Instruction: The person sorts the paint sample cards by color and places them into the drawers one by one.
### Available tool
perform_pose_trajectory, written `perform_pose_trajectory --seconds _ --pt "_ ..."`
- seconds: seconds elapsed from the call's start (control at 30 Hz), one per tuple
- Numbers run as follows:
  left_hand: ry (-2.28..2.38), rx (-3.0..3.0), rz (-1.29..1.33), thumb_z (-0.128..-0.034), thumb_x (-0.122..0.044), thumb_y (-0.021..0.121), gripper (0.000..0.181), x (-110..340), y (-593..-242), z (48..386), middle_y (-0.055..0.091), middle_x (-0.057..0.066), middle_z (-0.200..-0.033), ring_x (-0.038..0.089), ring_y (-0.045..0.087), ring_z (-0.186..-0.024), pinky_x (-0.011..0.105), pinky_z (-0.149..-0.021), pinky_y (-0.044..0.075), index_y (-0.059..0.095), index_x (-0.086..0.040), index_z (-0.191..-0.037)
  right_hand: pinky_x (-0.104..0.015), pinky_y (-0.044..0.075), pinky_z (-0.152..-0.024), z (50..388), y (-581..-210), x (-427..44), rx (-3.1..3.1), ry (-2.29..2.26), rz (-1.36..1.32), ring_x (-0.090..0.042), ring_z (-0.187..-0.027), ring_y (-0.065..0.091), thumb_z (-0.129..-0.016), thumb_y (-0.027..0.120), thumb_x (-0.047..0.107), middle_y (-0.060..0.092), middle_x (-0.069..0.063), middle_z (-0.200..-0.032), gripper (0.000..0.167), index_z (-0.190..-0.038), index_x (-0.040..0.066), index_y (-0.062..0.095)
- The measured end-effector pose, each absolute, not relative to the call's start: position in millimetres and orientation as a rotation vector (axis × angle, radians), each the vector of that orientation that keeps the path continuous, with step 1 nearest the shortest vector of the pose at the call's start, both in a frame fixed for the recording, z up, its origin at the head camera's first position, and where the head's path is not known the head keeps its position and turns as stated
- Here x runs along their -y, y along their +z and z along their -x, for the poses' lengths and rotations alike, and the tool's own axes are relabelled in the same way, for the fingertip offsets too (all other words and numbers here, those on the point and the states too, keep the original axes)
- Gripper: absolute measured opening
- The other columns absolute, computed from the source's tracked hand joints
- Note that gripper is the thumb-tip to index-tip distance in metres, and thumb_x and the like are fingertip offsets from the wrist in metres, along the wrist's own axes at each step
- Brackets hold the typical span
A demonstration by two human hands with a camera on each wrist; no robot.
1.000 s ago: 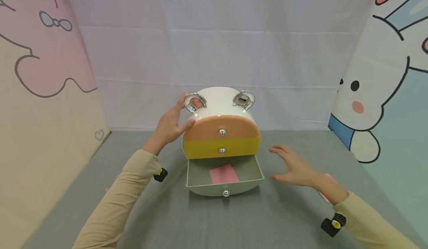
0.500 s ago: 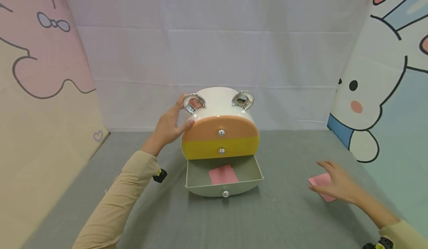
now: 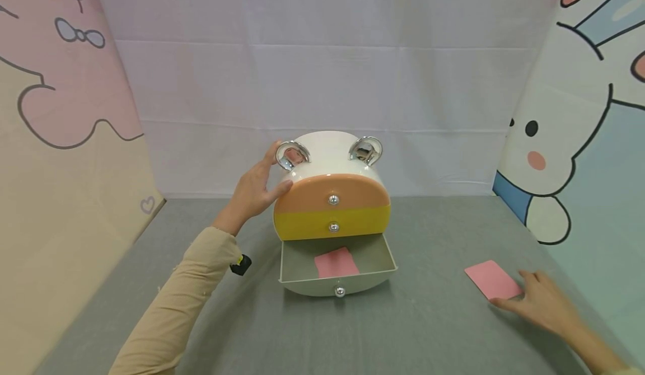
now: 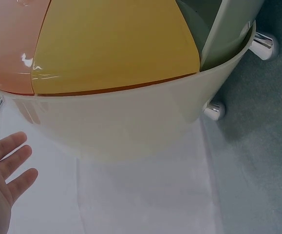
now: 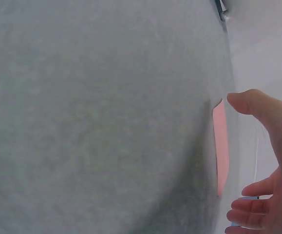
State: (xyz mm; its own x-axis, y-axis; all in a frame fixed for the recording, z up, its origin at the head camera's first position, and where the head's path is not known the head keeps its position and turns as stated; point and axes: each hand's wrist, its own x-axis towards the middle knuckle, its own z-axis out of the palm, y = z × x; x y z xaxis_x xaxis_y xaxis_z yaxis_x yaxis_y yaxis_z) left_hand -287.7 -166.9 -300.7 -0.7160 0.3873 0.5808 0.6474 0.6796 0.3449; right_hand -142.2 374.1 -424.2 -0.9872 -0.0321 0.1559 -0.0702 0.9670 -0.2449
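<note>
A small rounded cabinet (image 3: 330, 156) has an orange drawer front (image 3: 307, 196), a yellow drawer front (image 3: 302, 226) and shiny ear-like rings on top. Its bottom green drawer (image 3: 375, 254) is pulled out, and a pink card (image 3: 336, 263) lies inside. My left hand (image 3: 252, 193) rests against the cabinet's left side near the ring, fingers extended. On the right of the table, my right hand (image 3: 546, 305) is at the near right corner of another pink card (image 3: 491, 279), thumb and fingers spread. The right wrist view shows a gap between thumb and card (image 5: 220, 151).
Grey cloth covers the table (image 3: 418, 319). A white sheet (image 3: 322, 73) hangs behind, with cartoon-printed panels at left (image 3: 75, 196) and right (image 3: 604, 196). Shiny feet (image 4: 215, 110) support the cabinet.
My right hand has moved from beside the green drawer to the right, past the card on the table, uncovering it. The left hand and cabinet stay put.
</note>
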Motion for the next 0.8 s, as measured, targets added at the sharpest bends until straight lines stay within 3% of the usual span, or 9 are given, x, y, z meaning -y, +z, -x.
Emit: perform_pose_trajectory --seconds 0.37,0.8 --pt "-0.737 2.416 0.795 -0.0862 -0.054 0.047 0.078 166.9 -301.1 287.7 0.050 0.019 -0.127 0.032 0.046 -0.117 0.052 -0.091 0.038 0.010 -0.022 -0.147 -0.051 0.042 -0.065 138.7 -432.8 -372.3 3.021 0.387 0.049 -0.039 -0.076 0.051 -0.064 0.072 0.053 0.052 -0.027 -0.081 0.077 -0.091 -0.017 0.053" --pt "-0.762 2.407 0.808 -0.0865 -0.055 0.046 0.078 166.3 -300.4 286.6 0.049 0.019 -0.129 0.031 0.045 -0.118 0.052 -0.092 0.037 0.010 -0.021 -0.147 -0.050 0.041 -0.064 141.8 -435.1 -365.2 2.991 0.354 0.090 -0.038 -0.077 0.050 -0.064 0.072 0.046 0.052 -0.026 -0.080 0.066 -0.084 -0.015 0.056"
